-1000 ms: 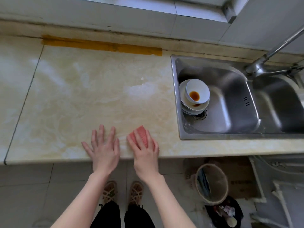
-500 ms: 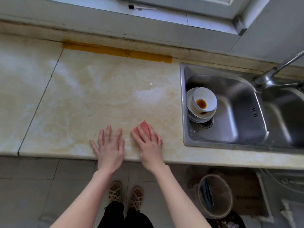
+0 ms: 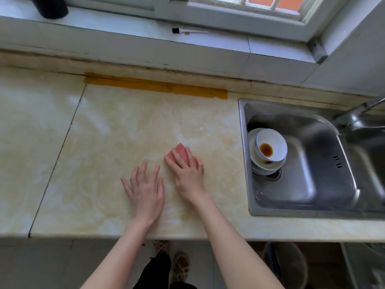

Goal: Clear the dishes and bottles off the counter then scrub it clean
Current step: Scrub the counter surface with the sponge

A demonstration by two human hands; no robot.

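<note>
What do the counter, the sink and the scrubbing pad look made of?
Counter: glossy beige veined slab, probably marble or an imitation; bright glare reflects off it. Sink: stainless steel, grey with soft metallic reflections. Pink pad: seemingly sponge, matte with a grainy surface.

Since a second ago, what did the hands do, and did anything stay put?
Both hands slid from the front edge of the counter toward the wall. The right hand pushed the pink sponge ahead under its fingers, and the left hand moved flat alongside. Nothing was picked up or let go. The stacked bowls stayed in the sink.
</note>
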